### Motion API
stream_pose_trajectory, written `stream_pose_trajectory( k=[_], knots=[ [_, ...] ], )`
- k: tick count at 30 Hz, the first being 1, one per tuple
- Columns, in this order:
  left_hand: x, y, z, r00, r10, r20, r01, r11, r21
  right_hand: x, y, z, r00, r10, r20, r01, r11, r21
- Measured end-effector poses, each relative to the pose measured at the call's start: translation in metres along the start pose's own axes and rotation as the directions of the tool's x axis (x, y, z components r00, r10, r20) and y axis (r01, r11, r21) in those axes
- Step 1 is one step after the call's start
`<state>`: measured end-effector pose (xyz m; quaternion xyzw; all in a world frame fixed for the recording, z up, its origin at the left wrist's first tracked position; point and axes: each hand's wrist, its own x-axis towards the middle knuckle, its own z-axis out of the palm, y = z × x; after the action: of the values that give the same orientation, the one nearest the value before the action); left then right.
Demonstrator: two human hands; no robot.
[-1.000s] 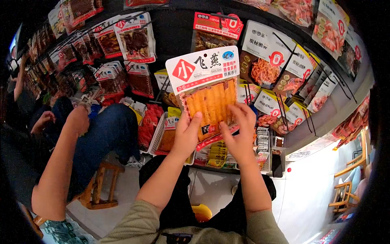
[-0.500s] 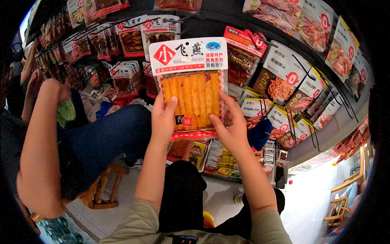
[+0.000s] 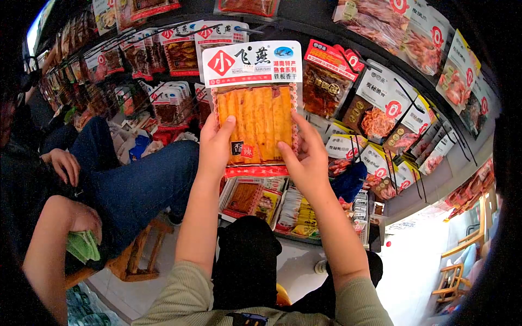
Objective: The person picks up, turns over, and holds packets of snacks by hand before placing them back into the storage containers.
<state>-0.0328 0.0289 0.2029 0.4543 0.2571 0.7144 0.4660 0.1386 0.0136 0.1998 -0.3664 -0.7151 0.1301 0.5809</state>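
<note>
A flat packet of dried tofu strips (image 3: 255, 122) is held upright in front of me, its white and red header at the top and orange-brown strips showing through the clear front. My left hand (image 3: 216, 142) grips its left edge, thumb laid over the front. On the right edge, my right hand (image 3: 307, 157) holds it the same way, thumb on the lower front and fingers behind. Most fingers of both hands are hidden behind the packet. Similar small-logo packets (image 3: 179, 51) hang on the rack just behind it.
Packaged snacks (image 3: 375, 103) hang on hooks at the right. Trays of packets (image 3: 296, 214) stand low ahead. At my left sits a co-worker in jeans (image 3: 141, 168), with a green cloth (image 3: 83, 245) in one hand. Wooden chairs (image 3: 451, 280) stand at far right.
The packet has risen slightly in view, still in both hands. The co-worker's arm with the green cloth has come down, and their other hand now shows by their lap.
</note>
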Motion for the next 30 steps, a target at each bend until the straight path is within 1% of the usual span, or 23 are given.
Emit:
stream_pose_trajectory(
  k=[4,7,10,12,13,14,16,19,20,21,22,23,24,26,27,28,29,30],
  knots=[
    [0.001,-0.006,-0.004,0.999,-0.030,-0.022,0.031,0.999,0.026,-0.003,0.002,0.001,1.000,0.018,0.004,-0.018,1.000,0.015],
    [0.000,-0.005,-0.004,0.999,-0.046,-0.029,0.047,0.999,0.020,-0.004,0.004,0.002,0.998,0.062,0.021,-0.063,0.997,0.036],
    [0.003,-0.002,-0.005,0.999,-0.038,-0.007,0.038,0.999,0.009,-0.002,0.003,0.002,1.000,0.008,0.003,-0.009,0.999,0.039],
    [0.006,0.000,-0.005,1.000,-0.023,0.013,0.023,1.000,0.007,-0.001,0.000,0.002,1.000,0.027,-0.002,-0.027,0.999,0.044],
    [0.006,0.003,-0.004,0.999,-0.048,0.005,0.047,0.999,0.027,0.000,-0.002,0.001,0.999,0.033,-0.004,-0.033,0.998,0.046],
    [0.007,0.005,-0.004,0.997,-0.072,-0.004,0.072,0.996,0.046,0.000,-0.004,0.001,0.996,0.092,0.019,-0.093,0.995,0.046],
    [0.008,0.006,-0.002,0.997,-0.082,-0.004,0.083,0.996,0.041,0.000,-0.001,0.001,0.988,0.152,0.038,-0.153,0.987,0.045],
    [0.011,-0.001,-0.007,0.995,-0.099,-0.011,0.099,0.994,0.034,-0.001,0.008,0.004,0.994,0.108,0.015,-0.109,0.988,0.105],
    [0.012,-0.003,-0.010,0.995,-0.101,-0.021,0.101,0.994,0.032,-0.002,0.006,0.003,0.984,0.171,0.039,-0.176,0.967,0.184],
    [0.010,-0.003,-0.012,0.995,-0.101,-0.016,0.101,0.994,0.033,-0.003,0.003,0.001,0.978,0.201,0.050,-0.207,0.953,0.222],
    [0.005,-0.003,-0.015,0.992,-0.116,-0.044,0.120,0.988,0.096,-0.004,0.000,-0.001,0.971,0.230,0.062,-0.238,0.936,0.259],
    [0.000,-0.003,-0.018,0.989,-0.129,-0.073,0.140,0.977,0.159,-0.005,-0.005,-0.004,0.953,0.276,0.125,-0.302,0.899,0.318],
    [-0.004,-0.006,-0.023,0.989,-0.130,-0.067,0.139,0.977,0.160,-0.007,-0.008,-0.006,0.929,0.316,0.190,-0.366,0.853,0.373],
    [-0.012,-0.016,-0.031,0.990,-0.025,-0.139,0.066,0.953,0.295,-0.010,-0.006,-0.004,0.946,0.284,0.159,-0.322,0.889,0.325],
    [-0.015,-0.015,-0.030,0.991,0.029,-0.133,0.014,0.950,0.312,-0.012,-0.005,-0.002,0.944,0.280,0.173,-0.322,0.895,0.309],
    [-0.013,-0.016,-0.030,0.991,0.027,-0.129,0.015,0.950,0.313,-0.012,-0.004,-0.001,0.942,0.276,0.189,-0.322,0.900,0.293],
    [-0.010,-0.017,-0.029,0.987,0.105,-0.125,-0.057,0.938,0.343,-0.013,-0.005,-0.002,0.909,0.352,0.221,-0.408,0.859,0.308],
    [-0.007,-0.018,-0.027,0.976,0.183,-0.121,-0.127,0.920,0.371,-0.011,-0.004,0.000,0.908,0.355,0.222,-0.411,0.858,0.308]
  ],
)
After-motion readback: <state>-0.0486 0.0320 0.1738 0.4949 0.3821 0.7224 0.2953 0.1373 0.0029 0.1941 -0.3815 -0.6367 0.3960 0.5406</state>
